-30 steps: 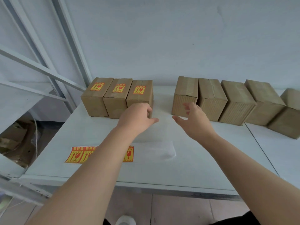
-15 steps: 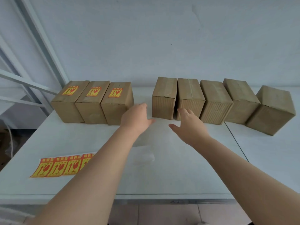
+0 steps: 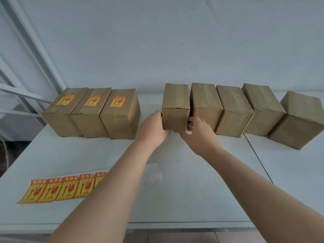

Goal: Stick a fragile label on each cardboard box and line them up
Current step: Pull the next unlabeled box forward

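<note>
**A:** How is the fourth cardboard box (image 3: 175,109) likely to be handling, and where is it being taken hold of?

**B:** Judging by its size and plain corrugated walls, it is probably handling as a light, stiff thing with a dry, non-slippery skin; its weight cannot be told. The left hand (image 3: 152,127) is pressing against its left side with the thumb under the front lower edge, and the right hand (image 3: 199,133) is reaching into the narrow gap on its right side. Both hands are clasping this box low down, across opposite faces.

**A:** Where is it standing?

**B:** It is resting on the white table (image 3: 201,186), at the left end of the unlabelled row, touching or just beside its neighbour box (image 3: 205,106) and well apart from the three labelled boxes (image 3: 91,113) on the left.

**A:** How is it looking?

**B:** It is showing a brown, ribbed front face and a taped top seam, bearing no label. The strip of fragile labels (image 3: 59,189), yellow with red print, is lying near the table's front left edge.
</note>
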